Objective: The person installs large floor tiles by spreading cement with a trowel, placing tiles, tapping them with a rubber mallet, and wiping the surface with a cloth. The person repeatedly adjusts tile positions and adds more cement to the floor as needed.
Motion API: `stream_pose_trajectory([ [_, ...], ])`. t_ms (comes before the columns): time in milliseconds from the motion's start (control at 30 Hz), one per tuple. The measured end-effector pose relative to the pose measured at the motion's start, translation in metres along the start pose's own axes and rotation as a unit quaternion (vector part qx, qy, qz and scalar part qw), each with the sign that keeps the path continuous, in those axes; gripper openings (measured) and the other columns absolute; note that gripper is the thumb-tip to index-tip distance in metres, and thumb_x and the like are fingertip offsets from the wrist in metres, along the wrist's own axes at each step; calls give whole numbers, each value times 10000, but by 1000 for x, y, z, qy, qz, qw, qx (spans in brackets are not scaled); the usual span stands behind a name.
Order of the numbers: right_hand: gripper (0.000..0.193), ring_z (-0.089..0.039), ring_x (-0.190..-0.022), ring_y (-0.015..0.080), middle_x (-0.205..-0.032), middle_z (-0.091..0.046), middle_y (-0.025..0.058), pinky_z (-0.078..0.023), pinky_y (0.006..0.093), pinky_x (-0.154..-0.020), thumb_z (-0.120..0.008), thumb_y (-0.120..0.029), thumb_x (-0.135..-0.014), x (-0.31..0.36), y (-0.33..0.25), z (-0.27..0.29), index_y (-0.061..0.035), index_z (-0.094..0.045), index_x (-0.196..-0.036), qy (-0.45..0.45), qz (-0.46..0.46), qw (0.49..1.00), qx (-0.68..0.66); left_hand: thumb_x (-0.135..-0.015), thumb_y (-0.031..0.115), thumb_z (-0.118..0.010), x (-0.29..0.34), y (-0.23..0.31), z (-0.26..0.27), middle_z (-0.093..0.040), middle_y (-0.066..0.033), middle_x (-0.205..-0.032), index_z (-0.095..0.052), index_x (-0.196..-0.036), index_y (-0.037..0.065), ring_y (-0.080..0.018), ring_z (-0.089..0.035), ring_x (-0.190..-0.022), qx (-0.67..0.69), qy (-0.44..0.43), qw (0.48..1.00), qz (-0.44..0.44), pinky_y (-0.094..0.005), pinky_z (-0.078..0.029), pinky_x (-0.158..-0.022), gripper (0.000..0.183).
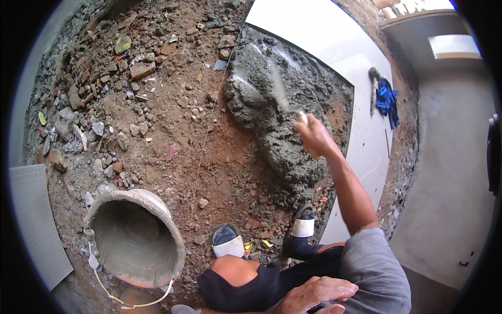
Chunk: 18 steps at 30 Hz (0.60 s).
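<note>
My right hand is closed round the handle of a trowel, its blade smeared by motion above a bed of wet grey mortar. That mortar is lumpy and spreads over reddish soil beside large white tiles. Low in the picture, my left hand lies across my body near the grey sleeve, fingers stretched out and nothing visible in it. To the left stands a bucket coated with cement, wet grey mix inside and a thin handle hanging down.
A mallet and a blue cloth lie on the tiles. A thin string runs over the soil left of the mortar. Broken bricks and stones cover the far left; a ridged grey panel lies at the left edge.
</note>
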State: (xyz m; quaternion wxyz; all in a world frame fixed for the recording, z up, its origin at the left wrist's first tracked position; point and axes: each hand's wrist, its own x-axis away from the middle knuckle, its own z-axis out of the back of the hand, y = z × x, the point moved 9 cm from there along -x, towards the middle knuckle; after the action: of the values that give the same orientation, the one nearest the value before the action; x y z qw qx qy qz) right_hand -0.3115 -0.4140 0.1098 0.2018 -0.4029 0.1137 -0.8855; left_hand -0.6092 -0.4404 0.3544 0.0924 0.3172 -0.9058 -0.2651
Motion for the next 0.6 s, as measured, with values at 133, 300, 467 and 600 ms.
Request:
stream_pose_trajectory([
  [133, 386, -586, -557, 155, -745, -572, 87, -508, 317, -469, -521, -338, -958, -46, -21, 8, 28, -504, -1078, 92, -39, 983, -154, -961, 200, -571, 0, 4, 4, -642, -187, -1036, -585, -1094, -22, -234, -626, -839, -28, 4, 999, -15, -345, -522, -735, 259],
  [300, 322, -598, -528, 179, -661, -593, 101, -529, 352, -458, -487, -226, -926, -98, -122, -30, 84, -518, -1002, 19, 133, 988, -71, -963, 204, -571, -4, 5, 15, -646, -185, -1030, -590, -1088, -15, -230, -627, -839, -37, 24, 999, -7, -341, -524, -727, 253],
  [467, 335, -584, -743, 179, -863, -546, 123, -560, 279, -572, -351, -210, -1032, -86, -170, -36, 55, -524, -1142, 8, 260, 852, 455, -963, 210, -572, -7, 5, 16, -649, -181, -1024, -596, -1085, -9, -226, -628, -837, -20, 44, 999, 10, -334, -525, -716, 252],
  [600, 280, -505, -656, 122, -809, -516, 79, -488, 221, -508, -418, -216, -1025, -65, -142, -9, 28, -556, -1046, -21, 243, 874, 420, -965, 212, -570, -9, 8, 17, -649, -178, -1022, -597, -1090, -7, -220, -624, -825, -14, 38, 999, 6, -326, -526, -712, 254],
])
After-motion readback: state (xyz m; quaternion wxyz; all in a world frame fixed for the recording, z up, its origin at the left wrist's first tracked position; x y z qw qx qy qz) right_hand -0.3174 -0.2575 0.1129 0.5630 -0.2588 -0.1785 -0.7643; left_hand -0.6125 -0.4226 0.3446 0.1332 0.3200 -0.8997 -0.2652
